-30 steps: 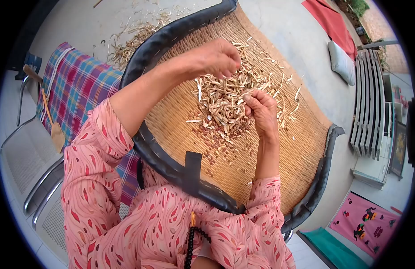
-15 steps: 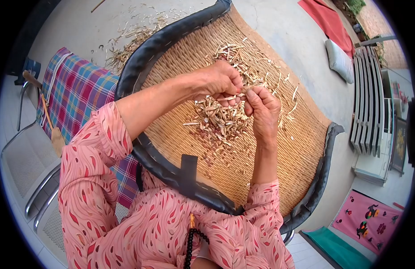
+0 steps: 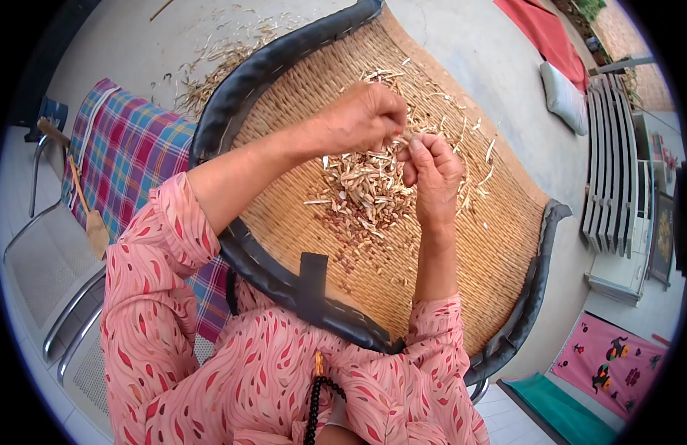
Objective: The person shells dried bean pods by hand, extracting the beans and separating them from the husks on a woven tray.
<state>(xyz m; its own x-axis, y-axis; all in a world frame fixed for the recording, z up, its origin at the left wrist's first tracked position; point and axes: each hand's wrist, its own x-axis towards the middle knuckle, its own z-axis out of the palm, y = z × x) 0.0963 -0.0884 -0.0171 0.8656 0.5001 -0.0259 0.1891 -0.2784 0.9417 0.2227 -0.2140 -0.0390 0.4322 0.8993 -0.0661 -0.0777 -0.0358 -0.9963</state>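
A checked cloth [image 3: 136, 152] hangs at the left, and farther on, loose husks [image 3: 217, 83] lie scattered on the floor [image 3: 477, 44]. The woven tray [image 3: 499, 274] spreads across the middle, with its black rim bending up at the near side. Beans [image 3: 345, 239] lie loose on it, just nearer the body than the pods [image 3: 369, 182]; these sit heaped mid-tray, below both hands. The left hand [image 3: 362, 120] is over the heap, fingers curled inward; how far its grip is closed, and on what, I cannot tell. The right hand [image 3: 438, 182] is just beside it, its grip pinched, thumb against finger, on what looks like a bit of pod. A brittle pod could snap under a hard pinch and fling beans past the far edge, which looks low. Small beans could also get lost among the pods, or slide if the tray tips.
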